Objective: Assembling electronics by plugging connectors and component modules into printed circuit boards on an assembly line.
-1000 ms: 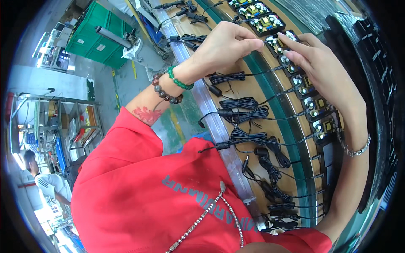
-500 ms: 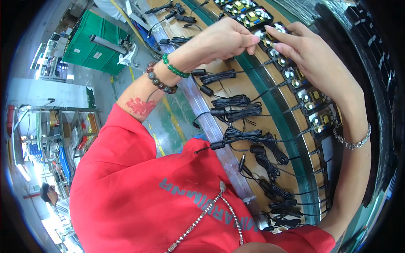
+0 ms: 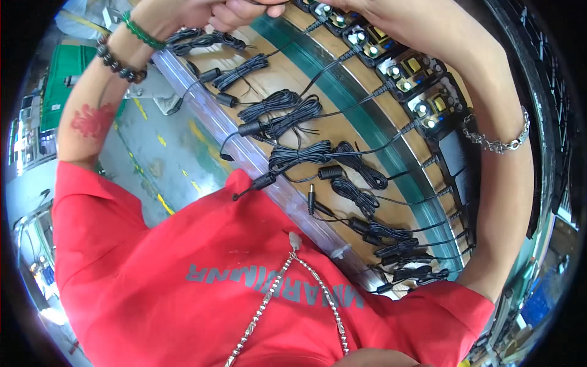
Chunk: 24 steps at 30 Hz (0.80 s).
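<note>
My left hand [image 3: 241,13] is at the upper edge with its fingers curled closed. A thin dark piece shows at the fingertips, too cut off to name. My right hand [image 3: 367,5] reaches across the top, its fingers out of the picture. Below its wrist are open black adapter housings with circuit boards [image 3: 428,110], carrying white and yellow parts. From each housing a black cord runs leftward over a green strip [image 3: 342,79] to a coiled, tied cable bundle [image 3: 299,156]. One bare barrel plug [image 3: 311,199] points up among the bundles.
A clear plastic rail [image 3: 244,144] edges the bench on my side. Black trays [image 3: 538,79] are stacked along the far right. Empty black housings [image 3: 458,162] lie past the last circuit board. A green crate [image 3: 64,79] stands on the floor at the upper left.
The view has shifted, so both hands now sit at the upper edge, partly cut off. My left hand has moved away from the circuit boards, toward the upper left.
</note>
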Each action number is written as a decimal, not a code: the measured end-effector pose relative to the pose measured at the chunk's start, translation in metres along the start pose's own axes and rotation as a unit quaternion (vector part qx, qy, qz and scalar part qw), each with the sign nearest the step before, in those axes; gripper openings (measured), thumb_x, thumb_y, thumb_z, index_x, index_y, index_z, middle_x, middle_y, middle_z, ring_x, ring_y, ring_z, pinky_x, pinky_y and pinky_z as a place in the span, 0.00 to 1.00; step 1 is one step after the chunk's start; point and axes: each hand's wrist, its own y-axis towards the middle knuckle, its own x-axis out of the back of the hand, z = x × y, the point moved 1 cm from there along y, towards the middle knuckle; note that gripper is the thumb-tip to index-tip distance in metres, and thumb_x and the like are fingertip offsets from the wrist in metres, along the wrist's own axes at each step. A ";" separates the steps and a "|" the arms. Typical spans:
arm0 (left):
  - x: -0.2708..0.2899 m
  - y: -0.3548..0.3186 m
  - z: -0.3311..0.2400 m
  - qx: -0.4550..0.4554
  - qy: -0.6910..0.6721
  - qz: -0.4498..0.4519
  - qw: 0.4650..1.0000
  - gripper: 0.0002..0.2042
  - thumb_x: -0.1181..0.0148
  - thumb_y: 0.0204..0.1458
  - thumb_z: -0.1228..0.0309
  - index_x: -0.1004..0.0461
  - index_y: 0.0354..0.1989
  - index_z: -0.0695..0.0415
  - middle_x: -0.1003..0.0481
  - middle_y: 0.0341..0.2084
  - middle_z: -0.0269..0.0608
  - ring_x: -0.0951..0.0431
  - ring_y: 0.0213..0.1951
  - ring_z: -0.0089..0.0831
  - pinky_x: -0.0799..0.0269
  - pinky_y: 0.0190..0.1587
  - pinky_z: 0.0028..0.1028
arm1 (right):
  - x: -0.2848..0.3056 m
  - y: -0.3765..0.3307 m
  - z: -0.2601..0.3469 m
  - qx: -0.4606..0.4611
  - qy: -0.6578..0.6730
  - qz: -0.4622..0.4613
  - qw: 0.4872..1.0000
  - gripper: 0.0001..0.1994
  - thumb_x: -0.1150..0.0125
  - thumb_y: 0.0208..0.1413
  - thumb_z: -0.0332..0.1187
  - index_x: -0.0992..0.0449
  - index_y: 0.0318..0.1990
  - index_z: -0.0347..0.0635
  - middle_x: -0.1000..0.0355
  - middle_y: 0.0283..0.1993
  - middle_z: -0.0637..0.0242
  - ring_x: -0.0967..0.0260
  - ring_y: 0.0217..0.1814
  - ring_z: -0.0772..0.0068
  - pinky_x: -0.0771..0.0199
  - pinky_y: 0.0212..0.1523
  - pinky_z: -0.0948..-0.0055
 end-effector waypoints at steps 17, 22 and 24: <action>-0.022 -0.011 0.039 -0.301 0.283 -0.256 0.874 0.16 0.44 0.66 0.64 0.24 0.30 0.65 0.33 0.12 0.33 0.29 0.16 0.30 0.34 0.19 0.34 | 0.017 0.005 0.006 -0.011 0.034 -0.089 0.995 0.19 0.45 0.70 0.36 0.26 0.65 0.49 0.25 0.54 0.51 0.23 0.50 0.56 0.26 0.53 0.68; -0.003 -0.007 0.081 -0.614 0.369 -0.570 0.402 0.13 0.41 0.63 0.66 0.28 0.35 0.67 0.27 0.18 0.44 0.21 0.25 0.48 0.25 0.33 0.44 | 0.027 0.028 -0.002 -0.074 0.048 -0.140 0.986 0.21 0.41 0.66 0.43 0.24 0.62 0.42 0.20 0.44 0.50 0.20 0.44 0.60 0.24 0.49 0.68; 0.006 -0.005 0.087 -0.557 0.353 -0.610 0.439 0.13 0.40 0.62 0.67 0.30 0.37 0.67 0.25 0.22 0.48 0.21 0.29 0.52 0.25 0.37 0.45 | 0.031 0.048 -0.010 -0.129 0.011 -0.173 0.976 0.26 0.38 0.64 0.49 0.23 0.60 0.38 0.19 0.38 0.50 0.20 0.40 0.62 0.24 0.47 0.68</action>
